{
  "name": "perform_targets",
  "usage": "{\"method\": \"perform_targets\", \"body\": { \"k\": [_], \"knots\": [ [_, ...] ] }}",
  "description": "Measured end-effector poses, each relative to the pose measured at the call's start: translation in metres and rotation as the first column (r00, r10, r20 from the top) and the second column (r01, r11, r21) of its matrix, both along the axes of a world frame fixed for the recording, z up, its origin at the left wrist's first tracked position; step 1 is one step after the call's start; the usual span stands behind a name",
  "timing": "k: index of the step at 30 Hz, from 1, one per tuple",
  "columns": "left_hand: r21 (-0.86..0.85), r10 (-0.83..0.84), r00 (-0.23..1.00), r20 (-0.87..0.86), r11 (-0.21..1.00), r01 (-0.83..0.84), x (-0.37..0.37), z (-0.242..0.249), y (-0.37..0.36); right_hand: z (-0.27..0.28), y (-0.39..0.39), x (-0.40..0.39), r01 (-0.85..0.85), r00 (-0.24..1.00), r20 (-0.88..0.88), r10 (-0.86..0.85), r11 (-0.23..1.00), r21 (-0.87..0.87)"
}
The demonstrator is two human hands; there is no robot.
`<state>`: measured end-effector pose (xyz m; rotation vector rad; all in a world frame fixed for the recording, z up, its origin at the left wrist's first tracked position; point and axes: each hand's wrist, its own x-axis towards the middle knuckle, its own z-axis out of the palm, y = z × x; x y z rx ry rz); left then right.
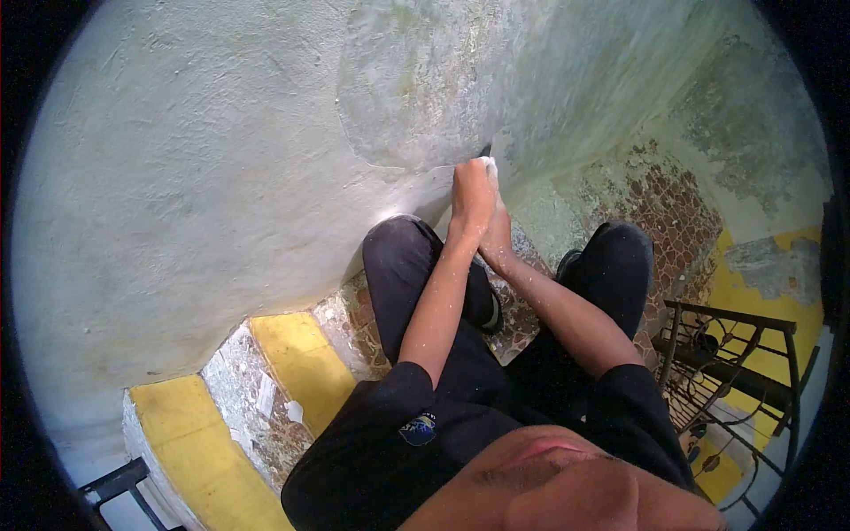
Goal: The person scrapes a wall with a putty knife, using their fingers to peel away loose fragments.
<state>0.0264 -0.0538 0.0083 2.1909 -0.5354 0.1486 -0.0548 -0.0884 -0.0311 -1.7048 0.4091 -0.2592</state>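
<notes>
My left hand (474,190) is closed in a fist in front of the wall (221,159). Above its knuckles pokes the dark tip of a scraper (486,151), with a whitish part just under it. The tip is at the lower edge of a rough patch (416,97) where the top coat is gone. My right hand (498,230) presses against the left one from the right and below, closed around the same tool; its fingers are mostly hidden. Pale specks dot both forearms.
My bent knees flank my hands, the left one close to the wall. Yellow-edged stairs (305,358) with loose flakes (266,394) lie at lower left. Debris-strewn brown patterned tiles (677,212) are at the right, above a black metal railing (730,380).
</notes>
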Motion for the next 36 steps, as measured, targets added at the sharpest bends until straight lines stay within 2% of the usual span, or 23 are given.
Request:
{"method": "perform_targets", "body": {
  "k": [3, 6, 10, 12, 18, 22, 24, 30, 36],
  "knots": [
    [0.023, 0.052, 0.999, 0.001, 0.998, -0.052, -0.017, 0.015, 0.021, -0.01, 0.012, -0.006, -0.049, 0.999, -0.005, 0.049, 0.998, 0.033],
    [0.056, 0.073, 0.997, -0.016, 0.996, -0.072, -0.019, 0.016, 0.034, 0.021, 0.013, -0.013, -0.123, 0.991, -0.052, 0.124, 0.992, 0.025],
    [0.079, 0.105, 0.994, -0.028, 0.992, -0.102, -0.021, 0.02, 0.029, 0.007, 0.011, -0.006, -0.078, 0.997, 0.032, 0.077, 0.996, 0.035],
    [0.062, 0.096, 0.995, 0.012, 0.993, -0.097, -0.021, 0.015, 0.028, 0.008, 0.008, -0.006, -0.108, 0.994, -0.018, 0.109, 0.993, 0.042],
    [0.005, 0.102, 0.995, -0.016, 0.995, -0.102, -0.017, 0.011, 0.031, 0.017, 0.008, -0.005, -0.159, 0.978, -0.131, 0.165, 0.986, 0.056],
    [0.015, 0.108, 0.994, -0.011, 0.994, -0.108, -0.013, 0.011, 0.029, 0.003, 0.013, -0.002, -0.144, 0.988, -0.056, 0.146, 0.989, 0.044],
    [-0.029, 0.052, 0.998, 0.047, 0.998, -0.051, -0.004, -0.002, 0.022, 0.005, 0.007, 0.004, -0.075, 0.986, -0.14, 0.086, 0.994, 0.085],
    [-0.02, 0.024, 0.999, 0.037, 1.0, -0.023, 0.012, -0.02, -0.01, -0.026, -0.019, 0.022, -0.037, 0.991, -0.126, 0.051, 0.994, 0.106],
    [-0.018, 0.001, 1.0, 0.01, 1.0, 0.0, 0.005, -0.021, -0.012, -0.011, -0.026, 0.01, -0.059, 0.994, -0.091, 0.06, 0.998, 0.02]
  ]
}}
